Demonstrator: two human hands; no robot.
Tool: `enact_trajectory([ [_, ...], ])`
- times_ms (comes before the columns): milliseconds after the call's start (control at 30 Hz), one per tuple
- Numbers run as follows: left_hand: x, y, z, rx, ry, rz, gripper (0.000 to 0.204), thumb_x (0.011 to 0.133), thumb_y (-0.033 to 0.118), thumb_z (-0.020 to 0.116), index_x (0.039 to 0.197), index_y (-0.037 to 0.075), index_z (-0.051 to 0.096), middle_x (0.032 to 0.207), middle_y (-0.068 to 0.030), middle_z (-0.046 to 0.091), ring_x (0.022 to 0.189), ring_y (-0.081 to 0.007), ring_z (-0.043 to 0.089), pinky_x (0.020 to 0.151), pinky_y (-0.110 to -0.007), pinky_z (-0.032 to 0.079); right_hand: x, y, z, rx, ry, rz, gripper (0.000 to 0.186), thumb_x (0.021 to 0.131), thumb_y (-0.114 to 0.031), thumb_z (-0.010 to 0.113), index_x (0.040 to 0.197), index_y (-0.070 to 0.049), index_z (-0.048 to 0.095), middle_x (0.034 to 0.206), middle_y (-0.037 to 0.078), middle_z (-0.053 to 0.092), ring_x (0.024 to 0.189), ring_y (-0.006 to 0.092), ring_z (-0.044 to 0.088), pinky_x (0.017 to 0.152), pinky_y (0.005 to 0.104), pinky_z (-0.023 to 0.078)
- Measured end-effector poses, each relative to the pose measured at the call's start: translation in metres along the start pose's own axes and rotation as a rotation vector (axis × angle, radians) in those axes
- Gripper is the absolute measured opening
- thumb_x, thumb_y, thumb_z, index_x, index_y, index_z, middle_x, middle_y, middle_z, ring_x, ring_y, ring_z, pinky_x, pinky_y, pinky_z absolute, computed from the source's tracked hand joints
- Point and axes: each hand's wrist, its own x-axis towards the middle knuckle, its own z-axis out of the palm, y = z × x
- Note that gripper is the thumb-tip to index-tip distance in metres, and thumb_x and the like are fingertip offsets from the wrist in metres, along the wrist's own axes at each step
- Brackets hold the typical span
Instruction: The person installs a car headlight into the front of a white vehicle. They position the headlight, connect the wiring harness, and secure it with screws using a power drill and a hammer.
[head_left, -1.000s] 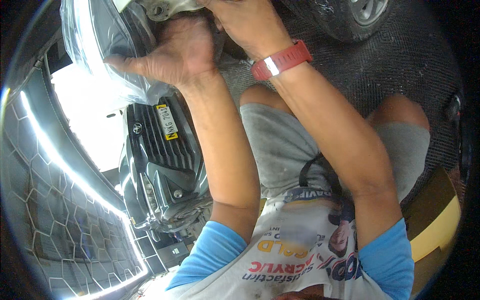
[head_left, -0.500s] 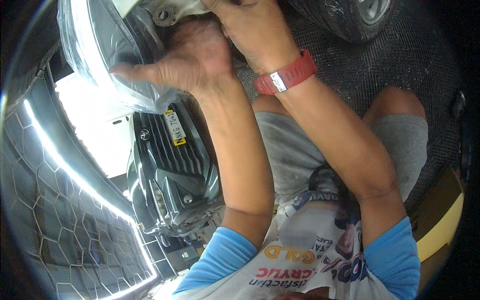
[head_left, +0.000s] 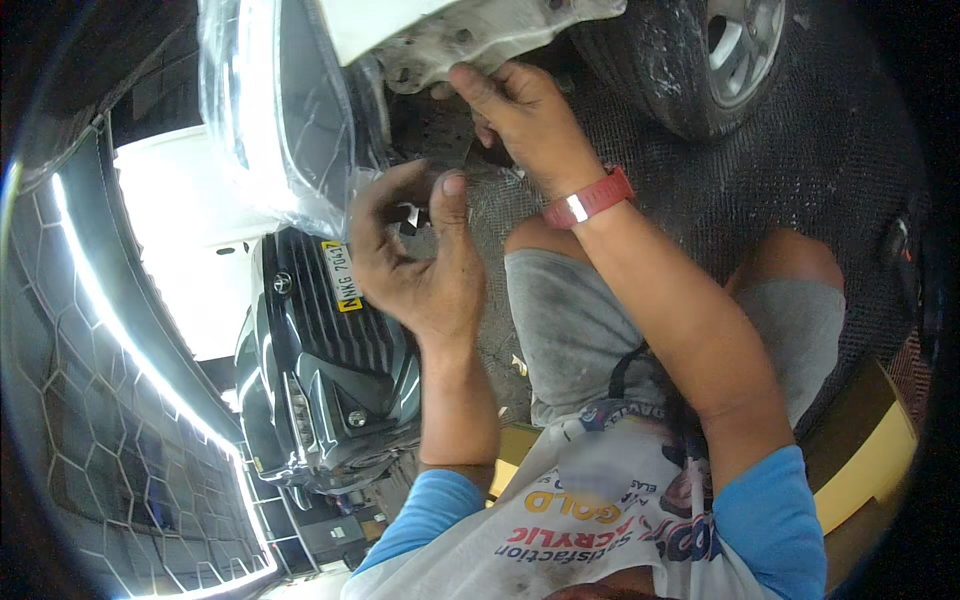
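While the right hand (head_left: 525,120) pinches the hard white car panel (head_left: 470,35) by its edge, the left hand (head_left: 415,260), fingers curled loosely, touches thin, slippery plastic wrap (head_left: 290,120).

The left hand (head_left: 415,260) curls around something small, too hidden to tell. The right hand (head_left: 520,115) has fingertips tucked behind the white panel (head_left: 470,35), which the top edge cuts off, as it does the wheel (head_left: 700,60).
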Motion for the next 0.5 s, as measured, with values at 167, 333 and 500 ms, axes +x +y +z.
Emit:
enact_trajectory([
  [167,0.090,0.011,-0.015,0.631,0.047,0.648,0.083,0.072,0.033,0.093,0.138,0.001,0.053,0.138,-0.0163,0.058,0.129,-0.0334,0.051,0.110,-0.048,0.039,0.006,0.008,-0.017,-0.104,-0.019,0.075,0.055,0.101,-0.054,0.061,0.083,-0.003,0.076,0.061,-0.001,0.056,0.058,0.0095,0.052,0.057,0.0281,0.042],
  [333,0.130,0.012,0.000,0.638,0.002,0.680,0.094,0.068,0.048,0.089,0.150,0.022,0.050,0.154,-0.0155,0.046,0.142,-0.0388,0.039,0.117,-0.054,0.031,0.000,-0.006,-0.011,-0.038,0.021,0.126,0.059,0.100,-0.053,0.061,0.065,-0.007,0.060,0.060,-0.001,0.054,0.056,0.0094,0.049,0.055,0.0285,0.040],
  [500,0.128,0.002,-0.015,0.803,-0.023,0.651,0.086,0.075,0.054,0.082,0.150,0.026,0.052,0.157,-0.0143,0.043,0.144,-0.0374,0.037,0.119,-0.054,0.027,-0.002,-0.006,-0.016,0.071,0.047,0.186,0.051,0.101,-0.047,0.064,0.067,-0.009,0.057,0.061,-0.002,0.051,0.056,0.0090,0.047,0.056,0.0284,0.040],
])
